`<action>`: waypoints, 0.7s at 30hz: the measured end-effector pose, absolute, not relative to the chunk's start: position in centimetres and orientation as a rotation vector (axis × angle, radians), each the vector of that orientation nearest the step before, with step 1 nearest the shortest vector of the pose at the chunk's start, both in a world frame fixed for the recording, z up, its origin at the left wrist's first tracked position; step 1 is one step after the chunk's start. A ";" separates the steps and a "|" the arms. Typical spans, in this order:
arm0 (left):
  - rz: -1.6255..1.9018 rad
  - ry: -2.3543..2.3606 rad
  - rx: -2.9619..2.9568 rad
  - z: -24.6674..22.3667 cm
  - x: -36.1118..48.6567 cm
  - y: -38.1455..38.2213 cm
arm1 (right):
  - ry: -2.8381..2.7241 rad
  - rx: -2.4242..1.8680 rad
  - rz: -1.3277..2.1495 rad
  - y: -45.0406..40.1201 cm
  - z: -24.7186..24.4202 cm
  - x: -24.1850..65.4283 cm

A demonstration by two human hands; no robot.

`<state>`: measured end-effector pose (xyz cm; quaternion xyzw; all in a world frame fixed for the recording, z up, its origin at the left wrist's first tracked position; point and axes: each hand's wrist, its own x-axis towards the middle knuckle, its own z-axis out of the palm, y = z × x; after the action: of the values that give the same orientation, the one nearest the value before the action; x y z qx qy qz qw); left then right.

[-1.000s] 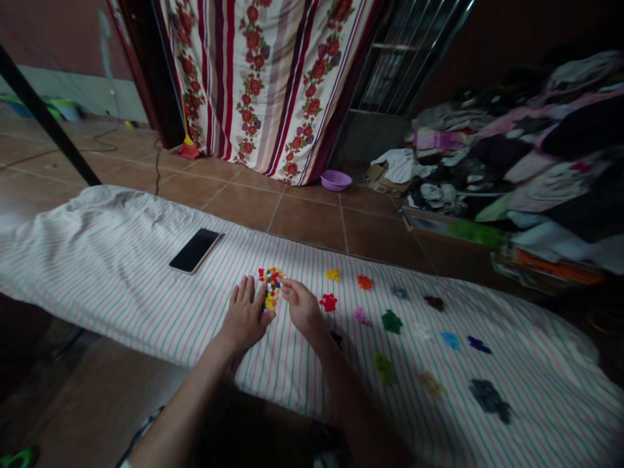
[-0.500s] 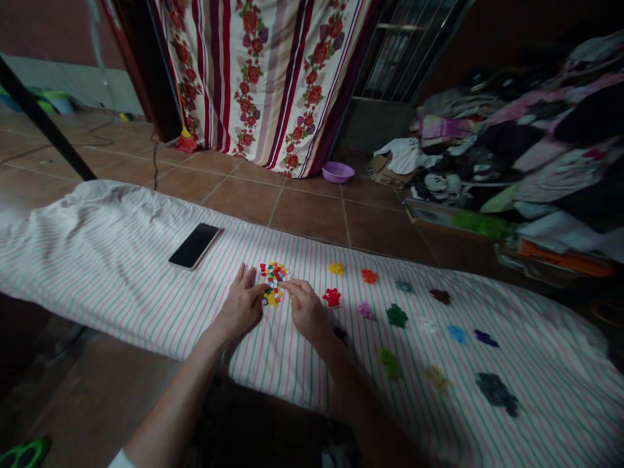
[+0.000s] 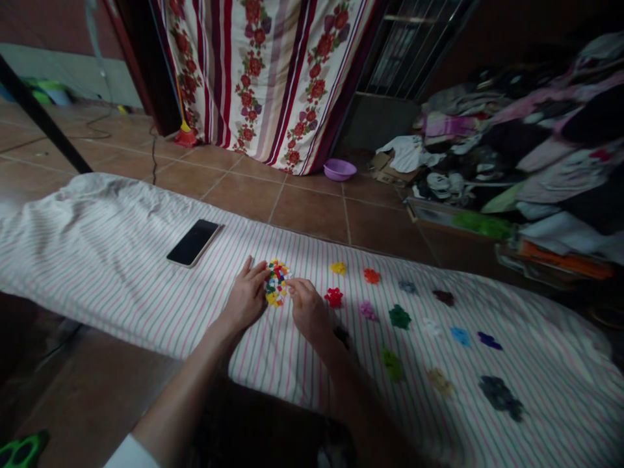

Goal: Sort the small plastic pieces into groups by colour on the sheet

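A pile of small mixed-colour pieces (image 3: 277, 283) lies on the striped cloth (image 3: 229, 260) between my hands. My left hand (image 3: 247, 294) rests at the pile's left edge, fingers spread and touching it. At the right edge is my right hand (image 3: 308, 308), thumb and index finger pinched together; whether a piece is between them is too small to tell. Right of it lie small single-colour heaps, among them red (image 3: 334, 298), yellow (image 3: 338, 268), orange (image 3: 371, 276), pink (image 3: 368, 311) and dark green (image 3: 400, 316). A black heap is partly hidden by my right wrist.
A phone (image 3: 194, 243) lies left of my hands. Farther right are light green (image 3: 391, 364), tan (image 3: 440, 381), blue (image 3: 459, 336) and dark grey (image 3: 501, 396) heaps. Beyond the cloth stand a purple basin (image 3: 340, 170) and piled clothes (image 3: 526, 143) on the tiled floor.
My left hand has shifted slightly right and up along the pile, its fingers now by the upper left edge. The pile looks more gathered. My right hand has barely moved.
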<state>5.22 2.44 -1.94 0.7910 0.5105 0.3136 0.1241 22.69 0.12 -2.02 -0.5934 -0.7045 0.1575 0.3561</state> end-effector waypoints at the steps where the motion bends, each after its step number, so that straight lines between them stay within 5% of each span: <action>1: 0.900 1.493 2.302 -2.0 5.5 2.5 | -1.814 -1.538 0.409 0.1 -2.0 22.7; 7: 0.735 1.453 2.362 -1.4 6.7 2.2 | -1.807 -1.521 0.487 0.1 -2.1 23.1; 21: 0.962 1.403 2.274 -1.5 4.4 2.1 | -1.748 -1.499 0.495 0.4 -2.3 23.0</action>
<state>4.42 2.09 -1.50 0.7916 0.4884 0.3350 0.1504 23.02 0.45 -2.30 -0.5880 -0.6856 0.1939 0.3829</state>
